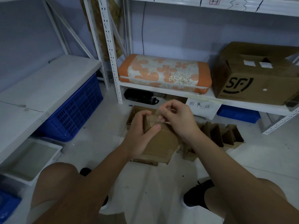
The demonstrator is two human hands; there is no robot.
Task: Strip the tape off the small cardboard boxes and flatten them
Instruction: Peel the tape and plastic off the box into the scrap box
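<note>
— Hands first: what are they doing?

— Left hand (142,126) is wrapped around the near-left side of a small cardboard box (159,135), thumb pressed on its top face and fingers curled over the far edge. Right hand (176,117) sits just above the box's top, its thumb and forefinger pinched together on a strip of tape (157,118) that runs across the top.

— Is the tape lifted off?

— Hard to say. The strip is pale and blurred; I can see the pinch at its end, not how far it is peeled.

— Where is the box itself?

— Held up in front of the person, above the floor (100,143), between the knees and the white shelf rack (113,62). Below it lies a pile of brown cardboard pieces (155,156), and to the right several more boxes (221,135) stand close together on the floor.

— Anything around?

— An orange flowered cushion (165,73) on the lower shelf, a large carton marked SF (252,78) beside it, a handwritten paper sign (202,109) hanging from the shelf edge, a blue crate (76,109) under the left shelf, and a blue bin (237,113) under the right.
</note>
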